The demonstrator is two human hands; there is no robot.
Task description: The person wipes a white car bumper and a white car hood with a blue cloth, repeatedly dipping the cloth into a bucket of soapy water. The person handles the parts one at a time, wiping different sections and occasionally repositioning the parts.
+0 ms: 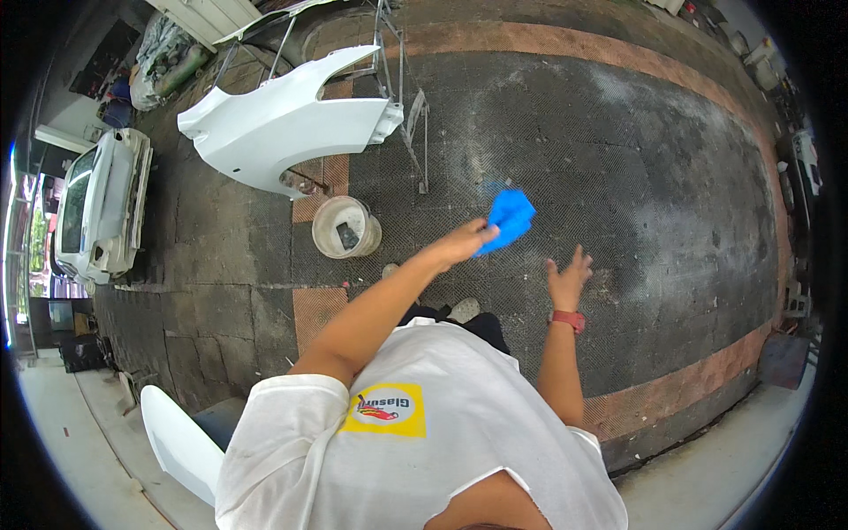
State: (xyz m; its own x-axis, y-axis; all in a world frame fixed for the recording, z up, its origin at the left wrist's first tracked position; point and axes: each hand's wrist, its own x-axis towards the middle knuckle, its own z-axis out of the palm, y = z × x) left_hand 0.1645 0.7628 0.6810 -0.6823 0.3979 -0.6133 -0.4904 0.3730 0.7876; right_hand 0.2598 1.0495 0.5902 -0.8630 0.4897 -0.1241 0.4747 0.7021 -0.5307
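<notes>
A bright blue cloth [512,217], crumpled and slightly blurred, is gripped by my left hand [468,242], which reaches out in front of my body. To its right, my right hand [570,279] is raised over the floor with its fingers apart and nothing in it; a red watch [570,321] circles that wrist. A white car fender [274,119] rests on a metal stand [415,132] to the far left of my hands. Between the fender and my left arm stands a white bucket [367,241] with a dark object [347,236] inside, its kind unclear.
Dark textured floor tiles [671,221] spread ahead, bordered by reddish strips [618,55]. At the left stands a white vehicle body [102,203]. A white curved panel [181,442] lies behind my left side. Plastic-wrapped items [163,57] sit at the far left.
</notes>
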